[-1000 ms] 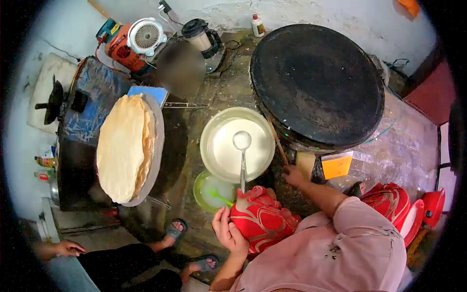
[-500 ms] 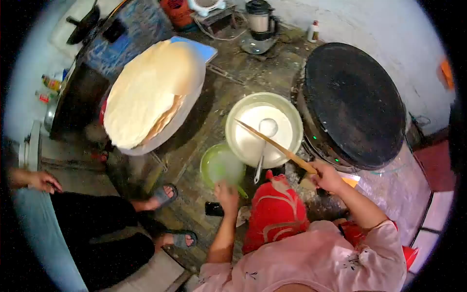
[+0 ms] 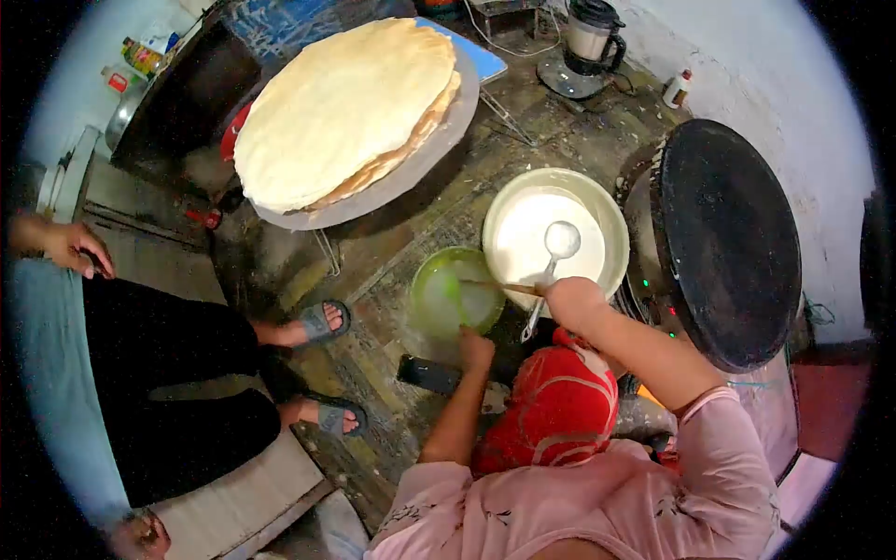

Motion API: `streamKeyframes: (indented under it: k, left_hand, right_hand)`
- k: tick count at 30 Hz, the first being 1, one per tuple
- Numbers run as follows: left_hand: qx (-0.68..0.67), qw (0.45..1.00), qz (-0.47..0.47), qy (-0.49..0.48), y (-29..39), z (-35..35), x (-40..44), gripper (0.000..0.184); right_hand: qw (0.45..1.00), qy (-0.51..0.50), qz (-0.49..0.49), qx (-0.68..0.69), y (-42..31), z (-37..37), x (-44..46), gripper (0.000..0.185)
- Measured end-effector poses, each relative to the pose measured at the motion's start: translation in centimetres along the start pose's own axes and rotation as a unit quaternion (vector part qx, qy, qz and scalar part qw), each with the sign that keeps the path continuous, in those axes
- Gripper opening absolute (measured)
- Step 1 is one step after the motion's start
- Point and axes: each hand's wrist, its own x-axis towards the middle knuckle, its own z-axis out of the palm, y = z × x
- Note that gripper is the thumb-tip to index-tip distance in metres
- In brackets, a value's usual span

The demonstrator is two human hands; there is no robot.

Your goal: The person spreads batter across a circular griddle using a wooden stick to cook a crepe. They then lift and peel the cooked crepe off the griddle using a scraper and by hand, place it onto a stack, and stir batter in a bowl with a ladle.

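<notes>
My left hand point(image 3: 476, 348) is closed at the near rim of a green bowl point(image 3: 418, 297), around a bright green handle point(image 3: 454, 297) whose far end is blurred over the bowl. In my right hand point(image 3: 574, 303) is a long wooden crepe spatula point(image 3: 509, 287), its tip pointing left over the cloudy liquid in the green bowl. Behind my right hand stands a cream-coloured basin point(image 3: 497, 203) of white batter point(image 3: 527, 229). A metal ladle point(image 3: 562, 240) rests in it, handle over the near rim.
At right is a round black griddle point(image 3: 733, 243) with small lights. A stack of thin pancakes point(image 3: 345, 107) lies on a round board at left. A phone point(image 3: 427, 373) is on the floor. Another person's hand point(image 3: 79, 247) and sandalled feet point(image 3: 327, 322) are at left. A blender point(image 3: 591, 47) stands behind.
The spatula has swung from above the batter basin to the green bowl as my right hand moved left. The camera view has shifted. My left hand stays by the green bowl.
</notes>
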Motion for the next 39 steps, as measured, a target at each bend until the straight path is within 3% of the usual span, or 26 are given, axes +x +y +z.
streamKeyframes:
  k: [2,5,9,13,16,20,22,24,28,30,31,32,34,36,37,39]
  left_hand:
    - [-0.121,0.992,0.017,0.009,-3.0,0.2,0.1,0.052]
    - [-0.118,0.988,0.088,0.041,-1.4,-3.8,-7.5,0.039]
    - [-0.086,0.988,0.108,0.064,3.8,-8.5,-14.2,0.031]
    - [-0.072,0.985,0.108,0.113,-6.1,-2.2,-1.9,0.028]
    - [0.015,0.971,0.156,0.182,-7.1,-2.1,-0.3,0.026]
    - [-0.128,0.988,0.072,0.042,-4.7,-2.5,-7.0,0.020]
    - [-0.122,0.989,0.081,0.033,-2.6,-2.8,-8.1,0.021]
    - [-0.002,0.956,0.209,0.206,-6.9,1.0,-3.0,0.022]
    - [-0.256,0.917,0.224,0.209,-7.5,0.1,-0.1,0.025]
    - [-0.099,0.963,0.179,0.178,-4.9,-1.7,-4.7,0.027]
    - [-0.043,0.971,0.165,0.165,-3.2,-2.8,-7.2,0.028]
    - [-0.066,0.968,0.180,0.160,-1.1,-3.5,-9.7,0.029]
    - [-0.087,0.965,0.194,0.154,-0.4,-4.4,-10.1,0.030]
    - [-0.110,0.984,0.088,0.110,-1.8,-4.3,-6.2,0.030]
    - [-0.019,0.992,0.041,0.122,-7.5,0.3,-1.4,0.032]
    - [-0.025,0.995,0.034,0.095,-4.1,-3.0,-4.5,0.031]
  right_hand:
    - [1.000,0.002,0.008,0.012,0.4,0.5,0.6,0.031]
    - [1.000,0.005,0.015,0.019,0.6,1.6,1.1,0.036]
    - [1.000,0.006,0.007,-0.002,0.8,4.3,1.5,0.040]
    - [0.999,0.011,0.014,-0.032,1.0,5.7,1.0,0.038]
    - [0.999,0.032,0.019,-0.014,0.6,4.4,0.5,0.028]
    - [0.998,0.010,0.032,0.051,2.8,8.8,3.3,0.024]
    - [0.975,-0.045,0.022,0.214,3.7,10.5,4.2,0.026]
    - [0.972,-0.036,0.024,0.231,2.1,7.1,2.8,0.030]
    - [0.980,-0.025,0.023,0.197,1.2,5.7,1.7,0.031]
    - [0.978,-0.002,0.045,0.203,1.0,5.5,1.8,0.029]
    - [0.991,-0.015,0.054,0.119,1.3,6.4,2.6,0.028]
    - [0.997,-0.029,0.064,0.035,1.3,7.0,3.0,0.026]
    - [0.997,0.014,0.076,0.020,0.3,5.4,2.3,0.025]
    - [0.999,0.027,0.044,0.013,0.7,5.5,1.7,0.023]
    - [0.996,0.083,0.035,0.020,1.4,6.7,1.7,0.020]
    - [0.996,0.084,0.040,0.005,1.4,6.5,2.0,0.019]
